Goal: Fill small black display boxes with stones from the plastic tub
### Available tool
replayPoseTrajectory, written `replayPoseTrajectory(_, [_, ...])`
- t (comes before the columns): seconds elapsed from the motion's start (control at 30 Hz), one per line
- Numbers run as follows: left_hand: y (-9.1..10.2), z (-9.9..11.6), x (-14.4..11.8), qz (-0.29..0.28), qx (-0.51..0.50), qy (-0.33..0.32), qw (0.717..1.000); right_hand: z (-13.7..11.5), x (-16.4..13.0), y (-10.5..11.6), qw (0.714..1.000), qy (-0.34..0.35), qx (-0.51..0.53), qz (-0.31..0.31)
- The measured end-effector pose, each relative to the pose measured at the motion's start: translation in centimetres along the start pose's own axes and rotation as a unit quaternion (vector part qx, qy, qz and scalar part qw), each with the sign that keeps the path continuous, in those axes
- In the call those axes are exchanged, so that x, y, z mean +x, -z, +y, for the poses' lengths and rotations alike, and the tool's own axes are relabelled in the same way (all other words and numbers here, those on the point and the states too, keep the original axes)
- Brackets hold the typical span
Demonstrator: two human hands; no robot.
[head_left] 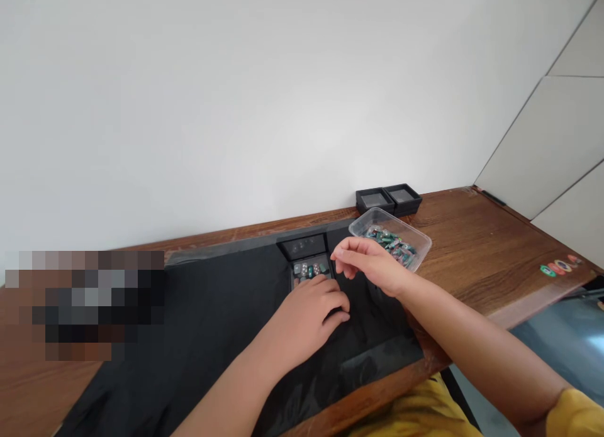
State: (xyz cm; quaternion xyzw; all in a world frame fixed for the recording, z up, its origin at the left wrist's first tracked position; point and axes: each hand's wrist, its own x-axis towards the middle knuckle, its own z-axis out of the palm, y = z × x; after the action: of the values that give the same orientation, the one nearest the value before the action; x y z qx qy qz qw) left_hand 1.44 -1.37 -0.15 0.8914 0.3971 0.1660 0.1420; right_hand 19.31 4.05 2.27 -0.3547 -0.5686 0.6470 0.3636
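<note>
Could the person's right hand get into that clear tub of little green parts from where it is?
Probably yes. The right hand hovers just beside the clear tub, which is open-topped, with nothing between them.

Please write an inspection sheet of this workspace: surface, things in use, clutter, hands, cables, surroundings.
Surface: wooden table with a black cloth over its middle part.
Things in use: small black tray on the cloth, holding small grey and coloured parts; clear plastic container of small green parts beside it.
Clutter: two empty black trays at the wall; coloured stickers on the table edge.
Hands: left hand lies flat at the near edge of the small black tray; right hand hovers beside the tray, fingertips pinched, whether on a part cannot be told.
Cables: nothing seen.
Surroundings: plain white wall; a blurred patch at the left hides what is there.
</note>
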Motion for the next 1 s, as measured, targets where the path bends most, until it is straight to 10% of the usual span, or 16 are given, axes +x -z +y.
replayPoseTrajectory(0.37, [3.2,-1.8,-0.3,0.180,-0.008,0.066,0.981,0.4,-0.1,-0.3,0.994,0.043,-0.104,-0.013])
replayPoseTrajectory(1.0, [3.7,-2.3,-0.5,0.207,-0.006,0.016,0.978,-0.3,-0.6,-0.7,0.995,-0.034,-0.079,-0.056])
